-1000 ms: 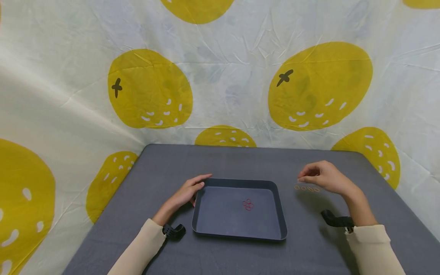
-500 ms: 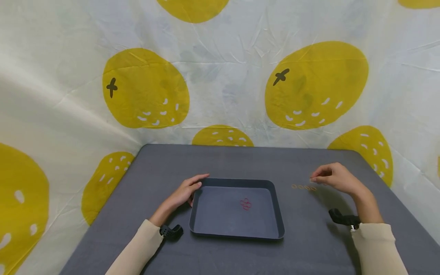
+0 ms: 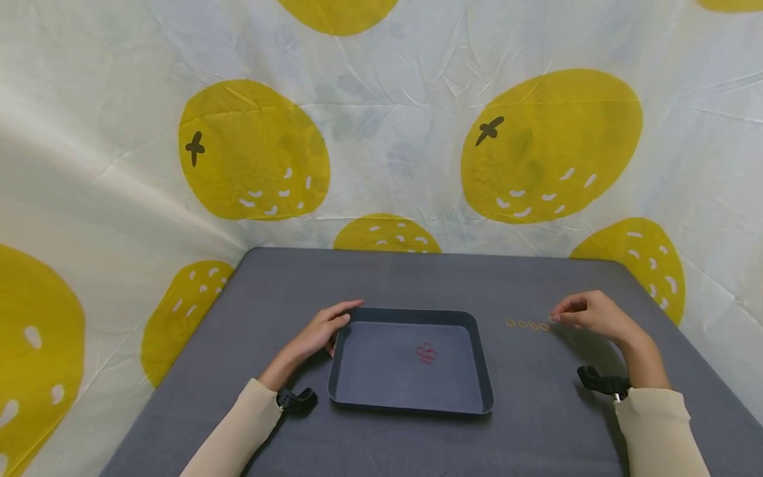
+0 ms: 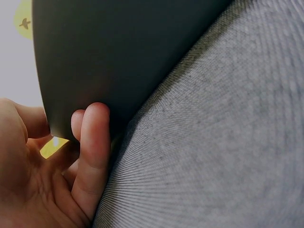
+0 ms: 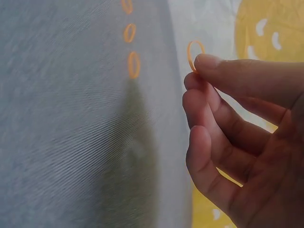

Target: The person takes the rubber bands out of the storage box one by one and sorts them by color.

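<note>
Holding one tray (image 3: 381, 381), one orange ring (image 5: 189, 53) near four others (image 3: 533, 325)

One counter (image 3: 393, 450) bears one tray (image 3: 381, 387). There are two arms, with one left hand (image 3: 318, 333) and one right hand (image 3: 602, 316), two sleeves (image 3: 656, 424) and two black wrist-worn devices (image 3: 608, 384). Orange rings (image 5: 130, 65) come to five: four on the counter and one in the right hand's fingers (image 5: 247, 78). Several red rings (image 3: 426, 353) sit in the tray, too small to count exactly. Eight yellow fruit prints (image 3: 274, 146) show in the head view, some cut off.
</note>
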The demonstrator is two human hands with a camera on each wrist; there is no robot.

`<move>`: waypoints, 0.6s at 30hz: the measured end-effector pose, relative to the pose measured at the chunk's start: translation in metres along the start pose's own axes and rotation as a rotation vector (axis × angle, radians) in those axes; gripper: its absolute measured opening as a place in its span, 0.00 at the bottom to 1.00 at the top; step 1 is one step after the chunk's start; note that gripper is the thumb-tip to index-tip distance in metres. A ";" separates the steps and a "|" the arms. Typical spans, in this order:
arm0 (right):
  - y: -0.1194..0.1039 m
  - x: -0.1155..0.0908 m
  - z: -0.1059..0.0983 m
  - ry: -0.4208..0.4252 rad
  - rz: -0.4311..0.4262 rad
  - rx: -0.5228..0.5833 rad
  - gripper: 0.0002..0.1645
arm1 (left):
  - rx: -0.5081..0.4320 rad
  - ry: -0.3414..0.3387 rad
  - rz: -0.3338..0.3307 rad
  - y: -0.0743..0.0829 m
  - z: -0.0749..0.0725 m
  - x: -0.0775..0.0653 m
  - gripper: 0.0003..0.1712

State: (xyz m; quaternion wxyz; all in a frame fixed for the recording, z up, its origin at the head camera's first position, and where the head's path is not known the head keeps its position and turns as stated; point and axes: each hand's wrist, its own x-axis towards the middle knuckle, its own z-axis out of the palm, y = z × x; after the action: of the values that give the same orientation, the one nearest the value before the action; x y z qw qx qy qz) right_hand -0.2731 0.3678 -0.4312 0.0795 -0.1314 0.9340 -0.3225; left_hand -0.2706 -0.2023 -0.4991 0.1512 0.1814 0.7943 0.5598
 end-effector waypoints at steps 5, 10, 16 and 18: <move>0.014 0.001 0.005 -0.023 0.033 0.031 0.11 | 0.006 0.000 -0.009 -0.004 0.000 0.000 0.27; 0.024 0.001 0.010 -0.023 0.074 0.032 0.11 | 0.001 -0.005 -0.009 -0.004 0.001 0.000 0.26; 0.027 0.000 0.012 -0.022 0.109 0.019 0.12 | -0.007 -0.004 -0.003 -0.002 0.002 0.000 0.27; 0.028 0.001 0.012 -0.018 0.117 0.006 0.12 | -0.010 -0.001 -0.004 -0.001 0.002 0.000 0.27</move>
State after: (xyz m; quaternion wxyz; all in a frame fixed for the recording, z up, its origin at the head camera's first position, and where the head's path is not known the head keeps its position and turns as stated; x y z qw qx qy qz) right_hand -0.2765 0.3817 -0.4582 0.1071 -0.0794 0.9383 -0.3190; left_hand -0.2701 -0.2010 -0.5004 0.1537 0.1795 0.7917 0.5634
